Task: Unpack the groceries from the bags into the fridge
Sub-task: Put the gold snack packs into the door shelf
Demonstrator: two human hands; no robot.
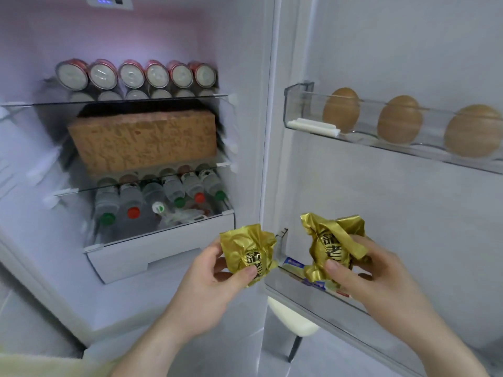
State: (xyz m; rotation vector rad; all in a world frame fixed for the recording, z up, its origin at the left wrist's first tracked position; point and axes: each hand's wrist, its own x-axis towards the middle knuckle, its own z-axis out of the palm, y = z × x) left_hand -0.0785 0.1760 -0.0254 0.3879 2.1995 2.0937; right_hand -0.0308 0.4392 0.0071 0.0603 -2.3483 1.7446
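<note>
The fridge stands open in front of me. My left hand (209, 278) grips a crinkled gold foil packet (246, 253) with black characters, held just in front of the drawer's right corner. My right hand (362, 270) grips a second gold foil packet (330, 242), held over the lower door shelf (304, 292). No grocery bag is in view.
Red cans (136, 74) line the top glass shelf, a brown box (143, 141) sits below, and capped bottles (160, 194) lie in the drawer (163, 257). Three brown eggs (400, 119) sit in the upper door rack. The lower door shelf holds blue-and-white packs (294, 263).
</note>
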